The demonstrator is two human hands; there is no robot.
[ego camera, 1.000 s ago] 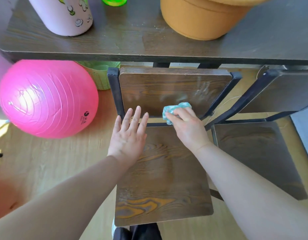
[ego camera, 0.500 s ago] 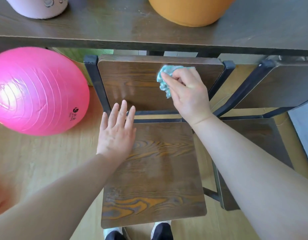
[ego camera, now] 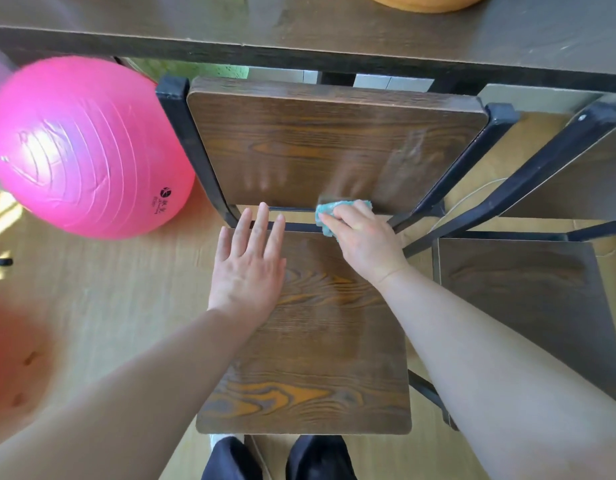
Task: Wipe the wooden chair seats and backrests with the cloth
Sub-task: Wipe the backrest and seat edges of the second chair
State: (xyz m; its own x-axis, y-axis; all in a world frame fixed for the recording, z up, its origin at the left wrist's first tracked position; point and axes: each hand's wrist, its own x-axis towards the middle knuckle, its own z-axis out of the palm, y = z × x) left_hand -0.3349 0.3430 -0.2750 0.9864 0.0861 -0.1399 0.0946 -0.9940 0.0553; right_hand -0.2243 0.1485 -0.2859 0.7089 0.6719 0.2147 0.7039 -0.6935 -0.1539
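Wiping backrest (ego camera: 317, 143) low edge: our right hand (ego camera: 365, 244) grips bunched cloth (ego camera: 329, 213), left hand (ego camera: 247, 271) flat, fingers spread, on seat (ego camera: 317, 358); we should overlap strokes.

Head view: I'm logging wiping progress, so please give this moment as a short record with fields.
left hand: flat on the seat of the near chair, fingers straight
right hand: grips the teal cloth
cloth position: at the lower edge of the backrest
second chair: to the right, no hand on it
pink exercise ball: on the floor, left of the near chair
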